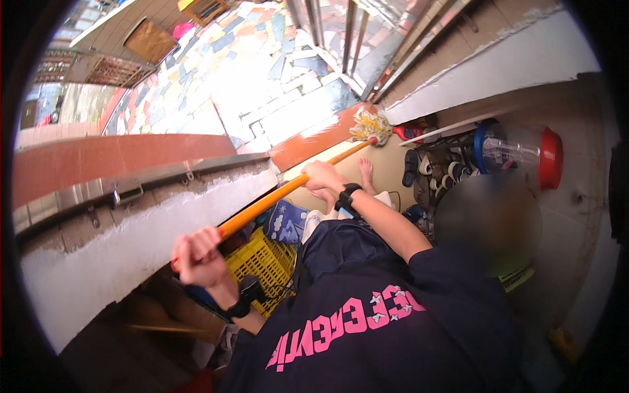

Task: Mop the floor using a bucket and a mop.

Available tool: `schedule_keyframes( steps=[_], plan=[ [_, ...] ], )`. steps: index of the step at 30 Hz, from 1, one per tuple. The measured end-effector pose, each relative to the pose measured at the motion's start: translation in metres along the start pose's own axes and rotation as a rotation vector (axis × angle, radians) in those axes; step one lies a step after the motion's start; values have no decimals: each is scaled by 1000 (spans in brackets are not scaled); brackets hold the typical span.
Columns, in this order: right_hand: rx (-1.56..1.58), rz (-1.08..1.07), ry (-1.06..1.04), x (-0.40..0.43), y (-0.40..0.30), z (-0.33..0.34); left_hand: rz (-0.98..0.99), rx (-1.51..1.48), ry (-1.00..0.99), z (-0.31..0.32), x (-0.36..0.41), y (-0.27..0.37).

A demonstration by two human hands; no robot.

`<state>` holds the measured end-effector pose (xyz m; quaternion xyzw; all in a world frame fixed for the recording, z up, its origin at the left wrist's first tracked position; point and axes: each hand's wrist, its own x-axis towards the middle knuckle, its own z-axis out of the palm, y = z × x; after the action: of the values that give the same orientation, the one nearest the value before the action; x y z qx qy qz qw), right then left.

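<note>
A string mop with an orange handle (268, 200) slants across the view from lower left to upper right. Near its upper end, beside a red tip, my left hand (200, 258) is closed around the handle. Farther down, my right hand (322, 176) also grips it. The white and yellow mop head (369, 126) lies at the foot of the doorway, against the reddish-brown threshold (314, 135). My bare feet (366, 169) stand on the beige floor (388, 154) below the right hand. Both wrists wear black bands.
At right are a shoe rack with several shoes (447, 174), a dark slipper (411, 168), a red bottle (409, 131) and a clear container with a red base (550, 158). A yellow plastic crate (260, 265) stands by my left side. Sunlit stone paving (236, 64) lies beyond the doorway.
</note>
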<state>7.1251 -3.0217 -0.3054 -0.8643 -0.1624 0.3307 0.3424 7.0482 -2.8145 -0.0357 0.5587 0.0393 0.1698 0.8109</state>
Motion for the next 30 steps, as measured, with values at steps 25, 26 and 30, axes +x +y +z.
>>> schedule_keyframes(
  steps=[25,26,30],
  plan=[
    [-279,-917,-301,-30,-208,107,557,342,327,-30,-184,166],
    [-311,-866,-310,-30,-202,99,588,346,286,-38,-184,160],
    [-366,-669,-249,-7,-150,69,469,210,238,-43,-144,100]
  ],
)
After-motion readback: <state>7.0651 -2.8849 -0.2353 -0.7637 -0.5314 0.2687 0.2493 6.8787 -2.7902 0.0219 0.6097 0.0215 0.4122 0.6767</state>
